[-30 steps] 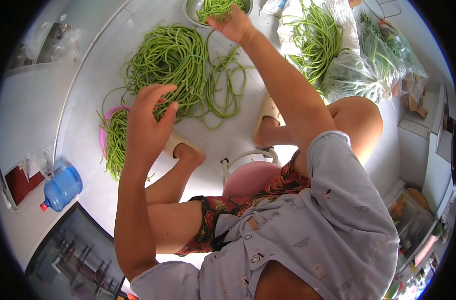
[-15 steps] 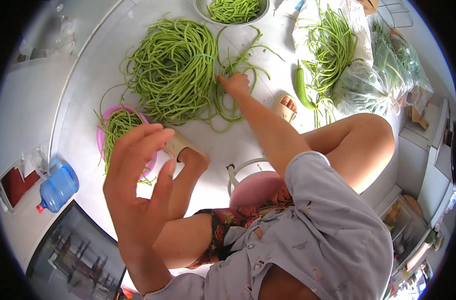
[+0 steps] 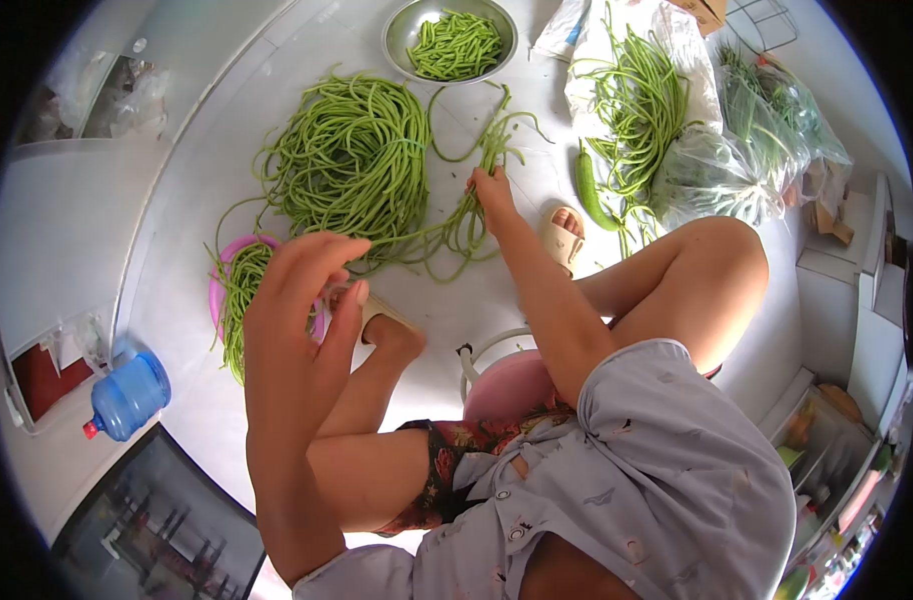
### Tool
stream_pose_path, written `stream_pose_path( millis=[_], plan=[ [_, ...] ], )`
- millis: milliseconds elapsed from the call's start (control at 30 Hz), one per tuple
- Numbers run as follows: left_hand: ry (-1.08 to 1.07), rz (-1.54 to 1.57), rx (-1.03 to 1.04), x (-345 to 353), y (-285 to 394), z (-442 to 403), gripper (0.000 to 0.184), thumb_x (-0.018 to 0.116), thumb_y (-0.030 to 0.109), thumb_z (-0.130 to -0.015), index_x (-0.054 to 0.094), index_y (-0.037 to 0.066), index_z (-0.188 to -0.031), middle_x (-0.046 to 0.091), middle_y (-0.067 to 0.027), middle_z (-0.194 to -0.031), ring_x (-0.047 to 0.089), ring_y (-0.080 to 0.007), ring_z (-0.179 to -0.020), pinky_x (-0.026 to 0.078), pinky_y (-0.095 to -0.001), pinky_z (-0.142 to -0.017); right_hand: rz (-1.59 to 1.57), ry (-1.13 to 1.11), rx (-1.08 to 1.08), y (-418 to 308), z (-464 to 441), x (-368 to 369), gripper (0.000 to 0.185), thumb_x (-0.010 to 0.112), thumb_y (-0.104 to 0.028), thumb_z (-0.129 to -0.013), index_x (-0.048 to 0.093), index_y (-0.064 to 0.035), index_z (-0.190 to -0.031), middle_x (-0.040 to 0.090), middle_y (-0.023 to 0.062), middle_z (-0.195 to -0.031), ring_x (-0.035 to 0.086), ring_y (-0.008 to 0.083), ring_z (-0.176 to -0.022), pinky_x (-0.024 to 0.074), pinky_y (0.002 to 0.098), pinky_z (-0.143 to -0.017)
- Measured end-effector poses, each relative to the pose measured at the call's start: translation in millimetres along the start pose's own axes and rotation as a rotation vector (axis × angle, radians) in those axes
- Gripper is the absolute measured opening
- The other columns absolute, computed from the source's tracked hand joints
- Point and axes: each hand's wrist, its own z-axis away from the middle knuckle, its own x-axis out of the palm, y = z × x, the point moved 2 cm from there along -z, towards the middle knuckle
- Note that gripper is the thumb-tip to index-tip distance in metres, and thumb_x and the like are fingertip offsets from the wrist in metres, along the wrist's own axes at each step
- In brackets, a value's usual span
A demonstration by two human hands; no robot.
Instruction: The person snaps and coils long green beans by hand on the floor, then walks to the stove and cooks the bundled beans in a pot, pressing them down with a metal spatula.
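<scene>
A large tangled bundle of green long beans [image 3: 352, 165] lies on the floor in front of me. My right hand [image 3: 492, 192] is closed around a few loose long beans [image 3: 495, 148], just right of the bundle; their ends stick out beyond my fist and others trail below it. My left hand [image 3: 307, 305] is raised close to the camera, fingers curved and thumb apart, with nothing visible in it. Behind it, partly covered, a pink basin [image 3: 217, 300] holds more long beans [image 3: 239, 285].
At the back, a metal bowl [image 3: 402, 62] contains short cut beans [image 3: 457, 45]. To the right lie a white sack [image 3: 697, 85] with long beans on it, a green gourd [image 3: 589, 190] and plastic bags of greens [image 3: 727, 175]. A blue water jug [image 3: 129, 395] is at left.
My right hand has closed on the loose beans and lifted them somewhat, away from the bundle. My left hand's fingers have moved slightly rightward. The view has tilted, showing more of the metal bowl.
</scene>
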Motion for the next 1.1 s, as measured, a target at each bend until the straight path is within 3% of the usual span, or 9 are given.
stream_pose_path(
  millis=[300, 400, 533, 633, 767, 800, 933, 1000, 1100],
  plan=[
    [0.013, 0.078, -0.003, 54, -20, -22, 0.043, 0.070, 0.016, -0.086, 0.057, 0.002, -0.124, 0.061, -0.0146, -0.116, 0.061, -0.0244, -0.099, 0.050, -0.0324, -0.084, 0.053, -0.547, -0.332, -113, 132, 30, 0.013, 0.057, -0.013, -0.093, 0.055, -0.0071, -0.105, 0.058, 0.0025, -0.084, 0.056, 0.0150, -0.080, 0.0444, 0.0299, -0.072],
    [0.058, 0.223, -0.115, 73, -40, -42, 0.050, 0.071, 0.024, -0.088, 0.054, 0.001, -0.129, 0.060, -0.0149, -0.119, 0.060, -0.0229, -0.104, 0.048, -0.0327, -0.089, 0.235, -0.618, -0.698, -142, 169, 42, 0.016, 0.056, -0.008, -0.091, 0.053, -0.0034, -0.107, 0.062, 0.0070, -0.084, 0.060, 0.0233, -0.077, 0.0466, 0.0381, -0.067],
    [-0.055, 0.752, -0.329, 84, -9, -42, 0.043, 0.062, 0.030, -0.095, 0.056, 0.001, -0.126, 0.058, -0.0120, -0.123, 0.055, -0.0230, -0.118, 0.044, -0.0361, -0.100, 0.494, -0.475, -0.966, -157, 236, 54, 0.040, 0.057, 0.001, -0.083, 0.046, -0.0005, -0.121, 0.063, 0.0222, -0.094, 0.057, 0.0491, -0.090, 0.0481, 0.0490, -0.077],
    [-0.001, 0.982, -0.305, 91, -29, -46, 0.035, 0.059, 0.029, -0.097, 0.060, 0.002, -0.119, 0.058, -0.0118, -0.123, 0.057, -0.0241, -0.115, 0.047, -0.0369, -0.097, 0.499, -0.407, -1.392, -155, 255, 53, 0.051, 0.059, -0.001, -0.082, 0.042, -0.0012, -0.130, 0.063, 0.0233, -0.099, 0.059, 0.0468, -0.094, 0.0492, 0.0468, -0.081],
    [0.016, 1.062, -0.230, 72, -46, -45, 0.028, 0.053, 0.031, -0.099, 0.056, 0.005, -0.090, 0.064, -0.0110, -0.108, 0.064, -0.0236, -0.098, 0.052, -0.0365, -0.085, 0.656, -0.625, -1.185, -190, 253, 27, 0.033, 0.064, -0.004, -0.081, 0.061, -0.0010, -0.114, 0.065, 0.0188, -0.100, 0.063, 0.0374, -0.094, 0.0510, 0.0412, -0.084],
    [-0.023, 1.071, -0.379, 64, -29, -39, 0.032, 0.051, 0.033, -0.100, 0.046, 0.010, -0.079, 0.060, -0.0065, -0.085, 0.061, -0.0197, -0.078, 0.049, -0.0369, -0.080, 0.591, -0.609, -1.003, -208, 251, 20, 0.022, 0.065, -0.006, -0.082, 0.067, -0.0018, -0.103, 0.066, 0.0168, -0.100, 0.064, 0.0329, -0.094, 0.0515, 0.0400, -0.083],
    [-0.209, 0.954, -0.241, 47, -21, -30, 0.035, 0.043, 0.035, -0.102, 0.038, 0.015, -0.074, 0.032, 0.0034, -0.060, 0.031, -0.0087, -0.049, 0.038, -0.0274, -0.057, 0.481, -0.169, -1.259, -251, 221, 13, 0.032, 0.063, -0.006, -0.084, 0.062, -0.0050, -0.116, 0.064, 0.0198, -0.112, 0.062, 0.0344, -0.101, 0.0493, 0.0400, -0.089],
    [-0.291, 0.977, -0.259, 41, -16, -26, 0.035, 0.044, 0.035, -0.101, 0.036, 0.014, -0.073, 0.032, 0.0036, -0.057, 0.030, -0.0087, -0.048, 0.036, -0.0279, -0.053, 0.507, -0.096, -1.531, -268, 205, 14, 0.036, 0.061, -0.007, -0.086, 0.059, -0.0061, -0.122, 0.062, 0.0206, -0.118, 0.061, 0.0347, -0.105, 0.0474, 0.0398, -0.093],
    [-0.432, 1.052, -0.263, 34, -8, -22, 0.035, 0.043, 0.034, -0.102, 0.036, 0.015, -0.073, 0.030, 0.0055, -0.054, 0.026, -0.0065, -0.044, 0.034, -0.0266, -0.049, 0.599, -0.462, -1.215, -278, 189, 12, 0.039, 0.059, -0.009, -0.089, 0.055, -0.0045, -0.127, 0.061, 0.0206, -0.121, 0.060, 0.0336, -0.109, 0.0441, 0.0388, -0.098]
  ],
)
